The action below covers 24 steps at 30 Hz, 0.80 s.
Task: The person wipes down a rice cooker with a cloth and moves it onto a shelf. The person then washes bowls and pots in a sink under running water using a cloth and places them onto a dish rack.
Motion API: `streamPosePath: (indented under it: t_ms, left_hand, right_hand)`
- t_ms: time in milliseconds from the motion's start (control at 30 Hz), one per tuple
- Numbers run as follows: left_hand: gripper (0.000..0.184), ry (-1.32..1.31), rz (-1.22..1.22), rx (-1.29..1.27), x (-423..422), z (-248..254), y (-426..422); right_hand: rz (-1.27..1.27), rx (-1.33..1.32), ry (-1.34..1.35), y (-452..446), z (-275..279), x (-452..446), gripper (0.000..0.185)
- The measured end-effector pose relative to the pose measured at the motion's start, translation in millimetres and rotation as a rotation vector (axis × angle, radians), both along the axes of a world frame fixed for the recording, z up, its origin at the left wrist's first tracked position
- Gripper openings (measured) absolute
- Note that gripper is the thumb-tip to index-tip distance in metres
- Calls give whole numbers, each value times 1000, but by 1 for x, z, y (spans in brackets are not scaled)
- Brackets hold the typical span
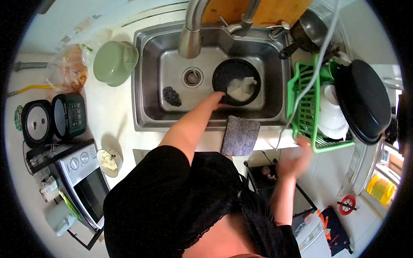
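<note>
My left hand reaches into the steel sink and grips the near left rim of a round black pan. Crumpled whitish pieces, perhaps paper or cloth, lie in the pan. Smeared by motion, my right hand is raised in front of the counter, near the green dish rack; its fingers are unclear. A dark scouring pad sits on the sink floor, left of the drain. Over the front edge hangs a grey cloth.
A faucet juts over the sink. To the left stand a green basin, a cup of pale contents, a toaster oven and an open-lidded cooker. A large black pan leans on the rack; a pale hose crosses it.
</note>
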<state>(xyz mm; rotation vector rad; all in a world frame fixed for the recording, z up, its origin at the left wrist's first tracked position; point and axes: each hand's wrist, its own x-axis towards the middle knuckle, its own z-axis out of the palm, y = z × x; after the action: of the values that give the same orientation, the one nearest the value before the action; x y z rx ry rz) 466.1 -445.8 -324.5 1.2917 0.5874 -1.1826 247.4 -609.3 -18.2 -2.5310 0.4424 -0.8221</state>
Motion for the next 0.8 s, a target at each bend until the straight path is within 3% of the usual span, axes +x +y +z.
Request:
streamPosePath:
  t_ms: [33, 100, 233, 300, 367, 467, 600, 667, 700, 733, 767, 800]
  left_hand:
    - [39, 69, 10, -106, 1, -17, -4]
    - [36, 150, 18, -199, -1, -20, 2]
    - [38, 82, 57, 30, 10, 57, 11]
    - [39, 29, 48, 149, 8, 79, 26]
    - [49, -488, -349, 508, 15, 95, 42]
    - [63, -710, -562, 450, 37, 130, 76]
    - [68, -938, -620, 612, 56, 153, 111]
    - [67, -1405, -512, 740, 69, 151, 127]
    - [67, -1409, -503, 745, 73, 151, 132]
    - [67, -1495, -481, 761, 77, 157, 136]
    - [67, -1580, -460, 778, 79, 164, 139]
    - [66, -1559, -502, 801, 81, 171, 140]
  right_hand:
    - [175, 170, 247, 33, -13, 35, 27]
    - [309, 245, 417, 49, -66, 87, 30]
    - [172, 121, 656, 50, -207, 156, 45]
    - [130, 116, 764, 59, -230, 175, 47]
    - [210, 202, 1067, 77, -232, 195, 46]
    - [357, 253, 1226, 94, -265, 207, 42]
    - [303, 414, 1015, 117, -262, 205, 38]
    - [115, 856, 809, 117, -252, 198, 44]
    - [21, 1067, 690, 119, -248, 194, 47]
    - [-52, 1141, 765, 127, -188, 203, 45]
    - [-40, 1139, 767, 127, -197, 201, 45]
    - [31, 1138, 580, 125, -214, 197, 44]
